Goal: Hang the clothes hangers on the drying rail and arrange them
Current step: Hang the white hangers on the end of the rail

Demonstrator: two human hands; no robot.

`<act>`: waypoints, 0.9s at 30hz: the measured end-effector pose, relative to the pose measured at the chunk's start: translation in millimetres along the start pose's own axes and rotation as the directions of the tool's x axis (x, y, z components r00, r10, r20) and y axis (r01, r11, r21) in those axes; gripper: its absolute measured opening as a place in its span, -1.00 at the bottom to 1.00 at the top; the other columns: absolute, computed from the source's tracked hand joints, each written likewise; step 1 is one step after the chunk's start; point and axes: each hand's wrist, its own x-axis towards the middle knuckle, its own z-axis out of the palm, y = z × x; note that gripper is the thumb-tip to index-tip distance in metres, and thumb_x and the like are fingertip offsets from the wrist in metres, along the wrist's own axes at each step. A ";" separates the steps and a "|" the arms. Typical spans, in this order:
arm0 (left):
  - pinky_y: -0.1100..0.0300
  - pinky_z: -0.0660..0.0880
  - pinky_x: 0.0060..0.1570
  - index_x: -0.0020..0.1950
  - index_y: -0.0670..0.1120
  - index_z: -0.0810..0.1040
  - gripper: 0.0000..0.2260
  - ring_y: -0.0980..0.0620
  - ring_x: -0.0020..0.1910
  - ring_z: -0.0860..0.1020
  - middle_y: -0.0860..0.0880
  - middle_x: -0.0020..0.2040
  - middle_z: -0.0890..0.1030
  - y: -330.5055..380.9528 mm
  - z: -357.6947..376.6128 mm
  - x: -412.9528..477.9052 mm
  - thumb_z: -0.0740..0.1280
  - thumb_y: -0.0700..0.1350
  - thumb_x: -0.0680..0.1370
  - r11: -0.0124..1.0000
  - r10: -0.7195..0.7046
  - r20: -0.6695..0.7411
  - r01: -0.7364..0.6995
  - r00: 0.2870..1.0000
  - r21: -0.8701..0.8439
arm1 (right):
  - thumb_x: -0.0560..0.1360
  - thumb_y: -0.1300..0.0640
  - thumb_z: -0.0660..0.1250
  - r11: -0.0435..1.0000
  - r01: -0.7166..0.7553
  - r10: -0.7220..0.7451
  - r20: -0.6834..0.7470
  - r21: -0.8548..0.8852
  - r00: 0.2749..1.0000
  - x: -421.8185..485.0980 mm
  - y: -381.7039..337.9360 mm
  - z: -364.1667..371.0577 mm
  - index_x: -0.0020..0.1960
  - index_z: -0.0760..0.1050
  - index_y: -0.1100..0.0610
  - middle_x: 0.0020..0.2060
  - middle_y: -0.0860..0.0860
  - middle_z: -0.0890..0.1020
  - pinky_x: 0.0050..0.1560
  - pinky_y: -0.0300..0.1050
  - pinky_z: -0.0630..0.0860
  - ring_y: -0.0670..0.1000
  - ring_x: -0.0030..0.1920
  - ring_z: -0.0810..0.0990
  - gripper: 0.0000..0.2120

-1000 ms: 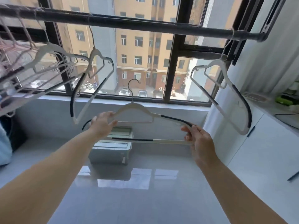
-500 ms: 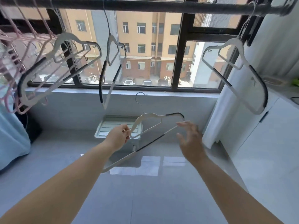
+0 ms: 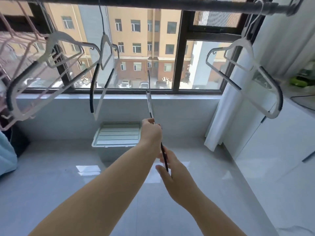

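A dark drying rail (image 3: 170,4) runs across the top of the window. White hangers with black grip strips hang from it: a cluster at the left (image 3: 56,48), one near the middle (image 3: 104,48) and one at the right (image 3: 247,65). Pink hangers (image 3: 10,40) crowd the far left. My left hand (image 3: 151,132) grips another white hanger (image 3: 150,103), turned edge-on with its hook pointing up, well below the rail. My right hand (image 3: 172,169) is lower, its fingers relaxed and touching the hanger's black lower end.
A pale lidded plastic bin (image 3: 117,135) stands on the glossy tiled floor under the window sill. At the right are a white curtain (image 3: 221,116) and a white cabinet (image 3: 272,150) with a green item (image 3: 300,80) on top. Blue fabric (image 3: 5,150) hangs at the left edge.
The hanger went from flat between both hands to edge-on with its hook up. My right hand let go of its end, then dropped to the lower end. The view tilted down.
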 end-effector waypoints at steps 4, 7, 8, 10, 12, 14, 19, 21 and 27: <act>0.25 0.42 -0.17 0.14 -0.15 0.34 -0.80 0.09 -0.21 0.45 -0.01 -0.18 0.46 23.7 16.3 -25.9 0.14 -0.34 0.55 0.995 0.102 0.156 -0.100 0.982 -0.023 | 0.62 0.16 0.02 0.992 0.071 -0.047 -0.218 0.108 0.975 -0.5 -15.6 -26.5 0.23 0.25 -0.31 -0.15 -0.21 0.60 -0.12 -0.49 0.40 -0.25 -0.11 0.58 -0.62; 0.29 0.46 0.03 0.15 -0.05 0.40 -0.78 0.12 -0.04 0.50 0.08 -0.06 0.51 40.4 24.0 -45.8 0.23 -0.26 0.54 0.963 0.224 0.360 -0.263 0.906 0.062 | 0.61 0.18 0.03 0.980 0.101 -0.030 -0.372 0.172 0.928 -5.0 -23.0 -46.5 0.30 0.31 -0.12 -0.30 -0.09 0.54 -0.26 -0.45 0.40 -0.17 -0.30 0.53 -0.66; 0.39 0.46 -0.06 0.07 0.04 0.41 -0.79 0.18 -0.05 0.50 0.11 -0.05 0.50 46.6 26.9 -53.2 0.25 -0.24 0.53 0.946 0.255 0.431 -0.315 0.866 0.074 | 0.60 0.12 0.02 0.978 0.115 -0.032 -0.423 0.174 0.906 -6.0 -24.8 -53.2 0.27 0.32 -0.15 -0.30 -0.11 0.53 -0.28 -0.43 0.39 -0.17 -0.31 0.50 -0.69; 0.47 0.41 -0.20 -0.01 0.16 0.37 -0.77 0.24 -0.05 0.49 0.14 -0.03 0.49 60.0 37.3 -67.6 0.27 -0.19 0.53 0.914 0.289 0.552 -0.397 0.782 0.085 | 0.54 0.00 -0.01 0.983 0.137 -0.055 -0.520 0.121 0.852 -6.4 -29.1 -69.9 0.19 0.30 -0.26 -0.28 -0.15 0.52 -0.29 -0.39 0.39 -0.17 -0.30 0.48 -0.71; 0.43 0.36 -0.13 0.10 0.17 0.35 -0.75 0.21 0.03 0.48 0.11 0.05 0.50 72.0 50.1 -78.5 0.28 -0.14 0.53 0.879 0.318 0.613 -0.467 0.723 0.095 | 0.57 -0.02 0.01 0.989 0.121 -0.050 -0.591 0.081 0.805 -3.9 -34.8 -90.9 0.10 0.32 -0.32 -0.28 -0.13 0.53 -0.29 -0.37 0.41 -0.18 -0.30 0.49 -0.76; 0.34 0.40 -0.03 0.08 0.12 0.39 -0.80 0.12 0.03 0.48 0.05 0.05 0.52 82.6 66.1 -83.3 0.28 -0.12 0.53 0.848 0.353 0.657 -0.525 0.666 0.076 | 0.61 0.03 0.02 0.990 0.130 -0.060 -0.645 0.062 0.761 1.7 -41.2 -113.6 0.03 0.35 -0.32 -0.24 -0.14 0.55 -0.23 -0.32 0.49 -0.21 -0.25 0.53 -0.75; -0.12 0.48 0.15 0.11 -0.07 0.49 -0.80 -0.16 0.11 0.54 -0.07 0.02 0.60 101.3 103.0 -87.2 0.27 -0.13 0.49 0.802 0.417 0.673 -0.596 0.611 0.044 | 0.56 0.07 0.04 0.985 0.155 -0.057 -0.723 0.069 0.688 25.7 -53.3 -157.2 0.16 0.49 -0.01 -0.13 -0.17 0.64 0.04 0.07 0.57 -0.16 -0.08 0.61 -0.70; 0.01 0.55 0.09 0.13 -0.15 0.47 -0.81 -0.12 0.06 0.59 -0.15 0.05 0.62 104.0 113.8 -84.0 0.25 -0.21 0.52 0.832 0.404 0.658 -0.555 0.636 0.025 | 0.55 0.07 0.03 0.985 0.149 -0.042 -0.722 0.085 0.690 34.5 -53.5 -166.6 0.18 0.49 0.02 -0.08 -0.11 0.66 0.08 0.11 0.56 -0.07 0.00 0.63 -0.67; 0.43 0.46 -0.32 0.10 -0.14 0.50 -0.83 0.02 -0.16 0.56 -0.09 -0.11 0.61 100.6 123.0 -70.1 0.21 -0.25 0.54 0.843 0.422 0.613 -0.538 0.668 0.007 | 0.60 0.25 0.01 0.990 0.139 -0.079 -0.692 0.032 0.718 51.9 -46.2 -174.1 0.20 0.48 0.15 -0.04 0.04 0.65 -0.01 -0.10 0.54 -0.02 0.00 0.61 -0.69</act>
